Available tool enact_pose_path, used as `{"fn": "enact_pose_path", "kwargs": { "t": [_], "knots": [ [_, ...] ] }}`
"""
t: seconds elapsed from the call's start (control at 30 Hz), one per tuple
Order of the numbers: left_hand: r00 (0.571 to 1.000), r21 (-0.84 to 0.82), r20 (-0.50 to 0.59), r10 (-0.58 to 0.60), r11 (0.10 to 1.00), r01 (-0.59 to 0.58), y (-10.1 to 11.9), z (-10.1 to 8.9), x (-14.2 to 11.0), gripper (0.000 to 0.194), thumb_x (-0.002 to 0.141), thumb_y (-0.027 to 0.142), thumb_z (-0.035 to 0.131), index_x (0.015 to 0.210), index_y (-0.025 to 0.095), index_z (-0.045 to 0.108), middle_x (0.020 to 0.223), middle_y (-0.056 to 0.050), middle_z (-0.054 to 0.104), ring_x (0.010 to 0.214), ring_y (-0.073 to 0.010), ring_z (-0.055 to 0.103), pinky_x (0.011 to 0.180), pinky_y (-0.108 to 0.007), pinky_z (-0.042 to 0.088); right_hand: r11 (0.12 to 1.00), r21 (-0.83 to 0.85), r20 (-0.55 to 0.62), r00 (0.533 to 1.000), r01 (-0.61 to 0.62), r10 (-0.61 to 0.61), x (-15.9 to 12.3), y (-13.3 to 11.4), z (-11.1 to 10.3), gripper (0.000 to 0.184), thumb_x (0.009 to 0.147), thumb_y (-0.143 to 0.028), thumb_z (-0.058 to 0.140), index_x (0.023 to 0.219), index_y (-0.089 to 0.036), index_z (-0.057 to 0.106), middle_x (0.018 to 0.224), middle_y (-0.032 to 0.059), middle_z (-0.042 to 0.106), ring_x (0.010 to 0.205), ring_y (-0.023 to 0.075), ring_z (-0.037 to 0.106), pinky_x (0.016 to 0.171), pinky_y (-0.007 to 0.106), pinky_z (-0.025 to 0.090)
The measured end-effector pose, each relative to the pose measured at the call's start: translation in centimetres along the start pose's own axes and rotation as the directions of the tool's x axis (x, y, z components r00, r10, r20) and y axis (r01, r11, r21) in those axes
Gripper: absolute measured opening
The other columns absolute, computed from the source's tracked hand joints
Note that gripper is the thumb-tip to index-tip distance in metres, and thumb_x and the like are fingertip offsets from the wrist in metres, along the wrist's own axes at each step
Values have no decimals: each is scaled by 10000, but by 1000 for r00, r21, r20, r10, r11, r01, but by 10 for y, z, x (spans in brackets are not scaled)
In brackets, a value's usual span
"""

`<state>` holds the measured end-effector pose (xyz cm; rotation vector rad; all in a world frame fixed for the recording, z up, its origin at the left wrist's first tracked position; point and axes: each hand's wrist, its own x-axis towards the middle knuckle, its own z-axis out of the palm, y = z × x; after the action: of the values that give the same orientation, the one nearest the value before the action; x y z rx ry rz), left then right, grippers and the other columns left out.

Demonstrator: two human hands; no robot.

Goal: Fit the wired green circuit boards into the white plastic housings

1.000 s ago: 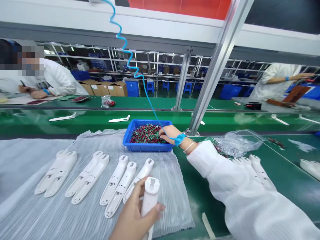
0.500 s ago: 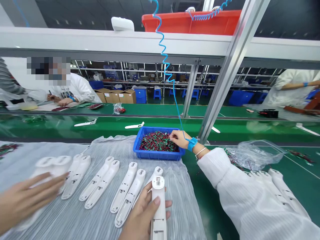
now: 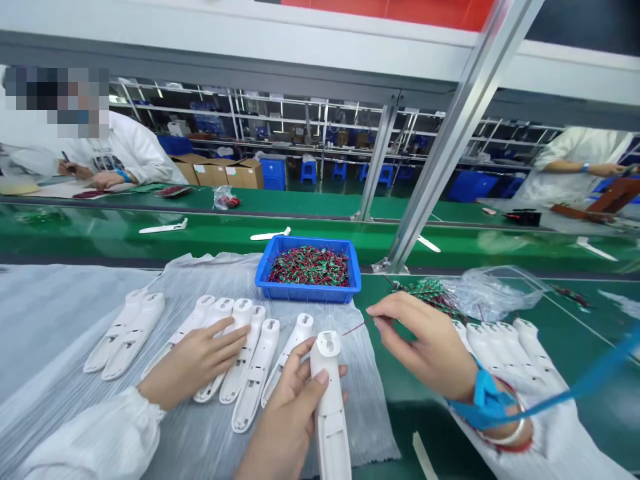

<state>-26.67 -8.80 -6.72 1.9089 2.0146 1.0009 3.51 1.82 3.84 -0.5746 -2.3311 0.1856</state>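
Note:
My left hand (image 3: 295, 400) is closed around a long white plastic housing (image 3: 330, 393), held upright with its round end up. My right hand (image 3: 420, 340), wearing a blue wrist strap (image 3: 485, 397), pinches a thin dark-red wire (image 3: 354, 329). The wire's free end points at the housing's top and appears a little apart from it. Beyond them stands a blue bin (image 3: 310, 293) full of red and green wires (image 3: 310, 265). A co-worker's hand (image 3: 200, 360) reaches in from the left over several white housings (image 3: 256, 380) lying on a plastic sheet.
More housings (image 3: 500, 343) lie under my right forearm, near loose wires (image 3: 430, 293) and a clear plastic bag (image 3: 485, 293). A metal post (image 3: 450, 140) rises behind the bin. White parts (image 3: 270, 235) lie on the green belt. Across it, a person (image 3: 125, 147) works.
My right hand has come out of the bin towards the housing with a wire. The co-worker's hand has moved right with some housings. The view has tilted down.

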Motion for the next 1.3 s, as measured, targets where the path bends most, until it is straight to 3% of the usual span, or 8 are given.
{"fn": "enact_pose_path", "kwargs": {
  "t": [0.13,0.3,0.47,0.63,0.8,1.07,1.2,1.3],
  "knots": [
    [960,-200,256,116,978,-65,-28,-24,17,195,792,310,501,879,315,675,1106,15,691,1117,-185,576,1105,-407,246,998,-56,-80,996,27,-32,-11,-8,7,229,811,-111,503,999,-237,465,800,25,615,734,150,605,664,261,492],
    [973,-370,233,-10,924,98,-29,-31,11,284,860,368,487,979,165,645,1146,-51,653,1108,-203,565,1056,-498,285,995,-9,-3,996,95,-95,-16,-12,23,210,819,-106,504,974,-236,447,805,31,638,729,169,610,644,297,491],
    [975,-625,141,-175,747,224,35,4,-15,275,865,354,493,1110,250,565,1226,-74,561,1068,-211,555,884,-423,478,996,75,-30,998,53,-51,-32,-16,34,234,819,-111,547,1005,-226,463,846,34,663,761,168,614,677,319,494],
    [955,-771,239,-174,564,296,114,54,-26,379,777,296,627,1149,242,576,1257,-88,582,1149,-262,533,970,-424,427,991,29,-122,985,129,-124,-41,-22,32,264,825,-16,443,1045,-150,506,917,90,657,853,191,598,719,358,500],
    [910,-837,373,-180,358,413,144,57,-25,484,739,331,660,1207,296,540,1366,-60,491,1249,-273,439,1021,-447,382,984,174,-178,984,30,1,-39,-26,32,208,805,-27,526,961,-166,519,846,49,660,784,143,600,687,302,514],
    [935,-764,301,-186,540,353,139,49,-27,358,794,323,589,1152,317,583,1487,-20,294,1351,-215,260,1070,-382,316,982,94,-129,980,161,-148,-39,-20,32,176,801,-20,530,919,-149,555,873,62,663,802,144,601,709,311,488],
    [928,-744,344,-146,561,364,136,51,-27,350,820,342,553,1169,360,561,1499,18,261,1369,-194,212,1103,-394,239,950,311,-77,997,-6,32,-38,-15,30,173,792,-73,588,893,-203,535,838,19,644,795,133,605,701,289,511],
    [924,-703,361,-122,616,356,135,48,-27,320,825,359,542,1141,390,577,1511,57,218,1384,-200,155,1123,-415,162,791,582,3,973,-188,229,-38,-15,28,244,762,-121,652,888,-236,477,811,-18,637,776,116,623,691,257,525]
  ]
}}
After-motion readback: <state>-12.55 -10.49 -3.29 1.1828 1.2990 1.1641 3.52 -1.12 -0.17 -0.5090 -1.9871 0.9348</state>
